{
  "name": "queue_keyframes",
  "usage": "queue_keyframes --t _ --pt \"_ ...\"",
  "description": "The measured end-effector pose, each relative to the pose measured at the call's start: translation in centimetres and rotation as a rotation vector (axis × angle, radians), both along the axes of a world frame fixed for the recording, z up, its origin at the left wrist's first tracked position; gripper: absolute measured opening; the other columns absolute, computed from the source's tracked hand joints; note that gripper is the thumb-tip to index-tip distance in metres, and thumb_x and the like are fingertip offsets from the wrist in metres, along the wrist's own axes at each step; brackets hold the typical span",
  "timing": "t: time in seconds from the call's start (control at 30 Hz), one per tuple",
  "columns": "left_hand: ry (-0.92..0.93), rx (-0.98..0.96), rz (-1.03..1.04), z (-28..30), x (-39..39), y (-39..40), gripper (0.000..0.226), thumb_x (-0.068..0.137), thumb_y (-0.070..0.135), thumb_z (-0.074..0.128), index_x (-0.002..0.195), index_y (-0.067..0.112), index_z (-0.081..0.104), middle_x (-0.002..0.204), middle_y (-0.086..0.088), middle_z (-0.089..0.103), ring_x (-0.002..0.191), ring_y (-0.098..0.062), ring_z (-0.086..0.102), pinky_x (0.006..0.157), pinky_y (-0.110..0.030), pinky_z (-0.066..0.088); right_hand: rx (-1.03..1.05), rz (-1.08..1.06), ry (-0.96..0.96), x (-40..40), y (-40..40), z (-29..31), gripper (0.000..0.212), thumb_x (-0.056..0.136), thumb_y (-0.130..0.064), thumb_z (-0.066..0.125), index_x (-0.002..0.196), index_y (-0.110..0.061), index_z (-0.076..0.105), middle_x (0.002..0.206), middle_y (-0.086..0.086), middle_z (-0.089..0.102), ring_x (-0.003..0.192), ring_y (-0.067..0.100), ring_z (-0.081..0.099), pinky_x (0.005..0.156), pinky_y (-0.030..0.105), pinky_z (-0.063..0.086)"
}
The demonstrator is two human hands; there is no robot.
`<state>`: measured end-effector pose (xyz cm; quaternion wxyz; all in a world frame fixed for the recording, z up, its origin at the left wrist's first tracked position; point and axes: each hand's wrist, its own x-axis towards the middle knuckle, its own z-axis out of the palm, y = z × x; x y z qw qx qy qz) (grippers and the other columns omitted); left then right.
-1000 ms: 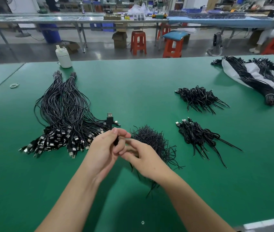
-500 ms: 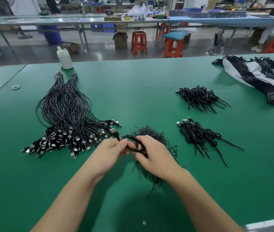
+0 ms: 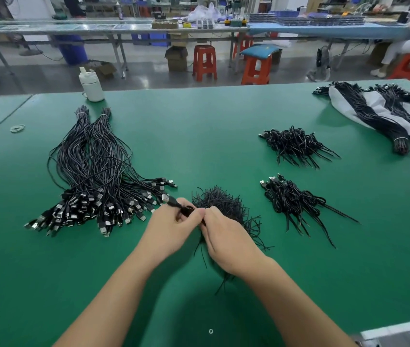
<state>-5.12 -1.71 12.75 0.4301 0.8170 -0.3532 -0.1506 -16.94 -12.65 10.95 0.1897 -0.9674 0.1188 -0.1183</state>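
Head cam — L hand [image 3: 171,232] + R hand [image 3: 227,242] pinch one USB cable [image 3: 172,202].

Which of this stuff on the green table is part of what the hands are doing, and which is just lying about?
In the job: left hand, right hand, the USB cable both pinch, short black wires pile, uncoiled cable bundle, far coiled pile, near coiled pile.
Lying about: white bottle, rubber bands, white bag of cable bundles.

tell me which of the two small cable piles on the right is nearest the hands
The front pile, to the right of the right hand; the other small pile lies farther back.
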Motion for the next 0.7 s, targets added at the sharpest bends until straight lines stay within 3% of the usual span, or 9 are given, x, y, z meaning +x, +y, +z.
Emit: queue_keyframes --t 0.1,0.2,0.27,0.33,0.5,0.7 --pt "-0.092 0.055 0.0 0.0 0.0 -0.4 0.017 0.087 0.027 0.065 0.071 0.028 0.061 0.049 0.014 0.056 0.047 -0.001 0.047 0.048 -0.015 0.035 0.07 -0.025 0.074 0.3 0.1 0.1 0.021 0.105 -0.025 0.04 0.119 -0.011 0.047 0.11 0.006 0.05 0.086 0.032 0.057 0.073 0.044 0.045" --pt "-0.188 0.131 -0.047 0.3 0.3 -0.8 0.02 0.09 0.024 0.062 0.072 0.031 0.056 0.058 0.01 0.059 0.054 -0.002 0.052 0.052 -0.015 0.037 0.372 -0.032 0.107 0.6 0.1 0.7 0.023 0.102 -0.026 0.048 0.122 -0.015 0.051 0.114 0.003 0.056 0.097 0.024 0.06 0.086 0.042 0.048" --pt "-0.206 0.145 -0.085 0.4 0.6 -0.8 0.019 0.091 0.024 0.061 0.075 0.032 0.055 0.062 0.009 0.06 0.057 -0.003 0.052 0.052 -0.015 0.036 0.553 -0.041 0.087 0.5 0.2 1.0 0.021 0.103 -0.025 0.045 0.121 -0.019 0.054 0.106 0.002 0.06 0.088 0.017 0.064 0.081 0.035 0.051" --pt "-0.217 0.159 -0.125 0.5 0.8 -0.9 0.019 0.091 0.024 0.06 0.076 0.032 0.055 0.064 0.008 0.06 0.056 -0.002 0.051 0.053 -0.015 0.034 0.532 -0.055 0.084 0.5 0.1 0.9 0.02 0.106 -0.023 0.039 0.114 -0.018 0.056 0.097 0.004 0.06 0.081 0.017 0.065 0.077 0.034 0.049" --pt "-0.21 0.136 -0.157 0.1 0.7 -1.0 0.019 0.092 0.025 0.06 0.076 0.032 0.054 0.06 0.01 0.057 0.058 0.001 0.052 0.054 -0.014 0.035 0.442 -0.078 0.09 0.4 0.3 -0.1 0.025 0.107 -0.027 0.03 0.103 -0.013 0.05 0.101 0.004 0.055 0.092 0.024 0.056 0.087 0.045 0.046" --pt "-0.177 0.094 -0.184 -0.2 0.7 -1.3 0.016 0.092 0.027 0.058 0.078 0.031 0.055 0.066 0.009 0.059 0.063 0.002 0.053 0.059 -0.014 0.037 0.415 -0.079 0.036 0.1 0.4 -0.9 0.024 0.107 -0.032 0.029 0.109 -0.019 0.048 0.105 0.002 0.051 0.095 0.022 0.054 0.09 0.046 0.045"
